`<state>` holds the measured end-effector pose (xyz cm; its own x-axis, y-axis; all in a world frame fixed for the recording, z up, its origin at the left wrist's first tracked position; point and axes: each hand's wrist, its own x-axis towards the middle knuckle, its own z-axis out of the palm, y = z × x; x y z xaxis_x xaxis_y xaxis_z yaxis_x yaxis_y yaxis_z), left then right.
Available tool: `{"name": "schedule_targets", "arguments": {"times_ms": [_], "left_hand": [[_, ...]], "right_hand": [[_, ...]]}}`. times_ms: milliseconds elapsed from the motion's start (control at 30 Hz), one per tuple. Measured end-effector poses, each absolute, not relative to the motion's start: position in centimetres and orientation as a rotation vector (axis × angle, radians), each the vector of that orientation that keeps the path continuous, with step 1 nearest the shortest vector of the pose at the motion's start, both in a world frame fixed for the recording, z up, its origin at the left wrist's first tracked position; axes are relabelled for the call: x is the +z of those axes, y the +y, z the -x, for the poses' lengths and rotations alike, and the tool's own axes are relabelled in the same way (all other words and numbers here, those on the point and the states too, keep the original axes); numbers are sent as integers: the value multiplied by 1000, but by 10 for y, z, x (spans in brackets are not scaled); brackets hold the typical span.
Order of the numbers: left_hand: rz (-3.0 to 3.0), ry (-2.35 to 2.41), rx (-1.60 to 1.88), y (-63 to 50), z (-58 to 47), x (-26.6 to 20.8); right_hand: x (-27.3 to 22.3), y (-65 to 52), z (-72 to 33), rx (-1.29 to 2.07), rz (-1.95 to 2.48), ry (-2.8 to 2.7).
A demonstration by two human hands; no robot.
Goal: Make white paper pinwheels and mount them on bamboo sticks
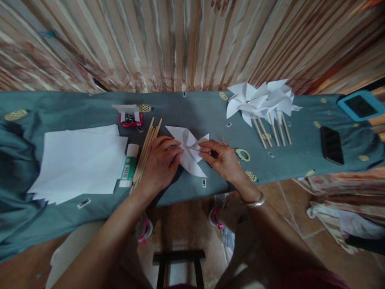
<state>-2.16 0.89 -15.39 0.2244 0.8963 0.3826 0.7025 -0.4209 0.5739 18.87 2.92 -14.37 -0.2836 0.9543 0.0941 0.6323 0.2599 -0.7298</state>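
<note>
A white paper pinwheel [190, 153], its blades folded in toward the middle, lies on the cloth-covered table between my hands. My left hand [162, 160] pinches its left side with thumb and fingers. From the right, my right hand [221, 158] has its fingertips closed on the pinwheel's right side near the centre; whether something small is also between them I cannot make out. Just left of my left hand lie several thin wooden sticks [146, 150]. A green and white glue stick [128, 165] is beside them. Scissors [242, 155] with pale green handles lie partly behind my right hand.
White paper sheets [81, 160] are stacked at left. A red open box [131, 117] of small metal pieces stands behind the sticks. Finished pinwheels [261, 100] on sticks lie at back right, near a black phone [331, 145] and a blue-framed tablet [361, 105].
</note>
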Motion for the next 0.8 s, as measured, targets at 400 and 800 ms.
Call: {"name": "schedule_targets", "arguments": {"times_ms": [400,800], "left_hand": [[-2261,1494,1016,9,24,-152],[-2267,1495,1034,8,24,-151]], "right_hand": [[-141,33,-182,859,1468,-1988],[-141,35,-180,840,1456,-2015]]}}
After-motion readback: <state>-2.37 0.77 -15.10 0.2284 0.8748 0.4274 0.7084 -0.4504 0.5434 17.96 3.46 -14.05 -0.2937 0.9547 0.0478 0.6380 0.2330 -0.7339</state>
